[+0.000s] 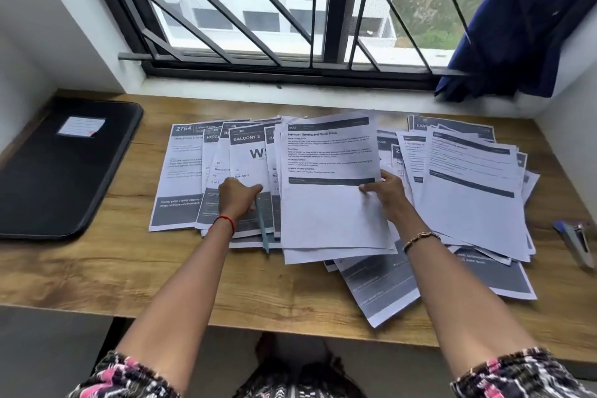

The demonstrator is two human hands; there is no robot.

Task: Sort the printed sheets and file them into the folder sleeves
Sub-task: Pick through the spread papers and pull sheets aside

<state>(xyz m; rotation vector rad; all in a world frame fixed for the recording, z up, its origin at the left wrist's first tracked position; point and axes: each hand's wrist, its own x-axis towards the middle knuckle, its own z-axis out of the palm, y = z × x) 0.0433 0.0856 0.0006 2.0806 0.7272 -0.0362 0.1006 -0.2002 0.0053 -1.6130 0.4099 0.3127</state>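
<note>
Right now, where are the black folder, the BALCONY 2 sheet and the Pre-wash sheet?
black folder [48, 178]: head view, middle of cover.
BALCONY 2 sheet [247, 138]: head view, dark header band.
Pre-wash sheet [329, 213]: head view, blank lower half.

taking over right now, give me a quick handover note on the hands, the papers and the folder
Hands: the left hand rests on the fanned left sheets and grips a blue pen. The right hand pinches the right edge of the Pre-wash sheet, which is on top of the middle of the spread.
Papers: the right pile is loose and overlapping.
The folder is black, closed, on the left of the desk, apart from the papers.
Done: the left sheets are fanned so their room headings show.
Left: finish sorting, open the folder, sleeve the sheets.
</note>
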